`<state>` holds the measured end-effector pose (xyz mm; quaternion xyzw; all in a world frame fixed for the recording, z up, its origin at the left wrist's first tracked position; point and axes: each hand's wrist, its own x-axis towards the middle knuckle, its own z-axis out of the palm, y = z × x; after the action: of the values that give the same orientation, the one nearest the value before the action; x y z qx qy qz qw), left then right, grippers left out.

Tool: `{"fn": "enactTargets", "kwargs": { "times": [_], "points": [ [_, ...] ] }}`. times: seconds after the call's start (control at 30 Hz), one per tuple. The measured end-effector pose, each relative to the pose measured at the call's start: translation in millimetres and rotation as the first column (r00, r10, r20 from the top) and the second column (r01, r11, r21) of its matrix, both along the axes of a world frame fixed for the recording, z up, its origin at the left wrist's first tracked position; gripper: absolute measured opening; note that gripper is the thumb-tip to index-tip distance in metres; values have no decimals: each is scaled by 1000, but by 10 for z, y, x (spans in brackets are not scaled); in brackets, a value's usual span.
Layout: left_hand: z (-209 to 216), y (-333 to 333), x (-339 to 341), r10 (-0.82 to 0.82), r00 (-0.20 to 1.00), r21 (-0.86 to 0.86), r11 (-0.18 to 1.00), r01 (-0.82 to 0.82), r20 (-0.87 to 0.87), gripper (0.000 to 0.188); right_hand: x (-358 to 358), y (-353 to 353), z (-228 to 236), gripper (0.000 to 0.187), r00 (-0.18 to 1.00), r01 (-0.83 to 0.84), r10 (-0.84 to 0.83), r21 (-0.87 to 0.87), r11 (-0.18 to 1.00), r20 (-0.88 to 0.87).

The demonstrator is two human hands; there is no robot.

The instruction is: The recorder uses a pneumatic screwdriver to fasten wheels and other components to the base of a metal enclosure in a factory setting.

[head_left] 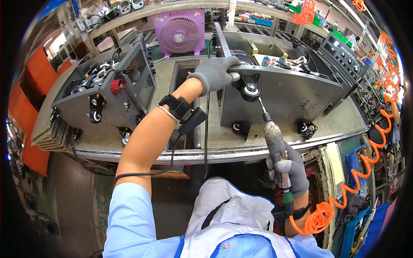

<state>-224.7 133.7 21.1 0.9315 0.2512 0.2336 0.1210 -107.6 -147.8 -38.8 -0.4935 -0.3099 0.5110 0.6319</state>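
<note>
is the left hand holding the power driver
No, the right hand grips the power driver, while the left hand is at the grey cabinet.

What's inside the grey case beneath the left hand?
Inside the grey case, a circuit board, pale wires and a dark rounded part show above the near wall. That wall hides the case's floor and anything low.

worn driver (pixel 272 134) tilted, bit (pixel 263 106) just beside black caster (pixel 249 91)

We're finding bare bench (pixel 163 74) left of left fingers (pixel 230 62); caster (pixel 250 89) blocking lower right, black cable (pixel 207 139) hanging below; orange hose (pixel 320 217) coiling below right fingers (pixel 285 166).
</note>
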Motion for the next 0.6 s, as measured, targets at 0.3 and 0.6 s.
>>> {"fn": "enactTargets", "kwargs": {
  "times": [0.3,0.6],
  "points": [
    [-60,-4,3,-4,1000,29,1000,3,21,36,-40,3,6,59,998,-14,16,-28,1000,57],
    [-22,22,-5,-42,999,7,999,42,22,36,-22,-11,8,58,997,-19,23,-48,999,78]
  ]
}}
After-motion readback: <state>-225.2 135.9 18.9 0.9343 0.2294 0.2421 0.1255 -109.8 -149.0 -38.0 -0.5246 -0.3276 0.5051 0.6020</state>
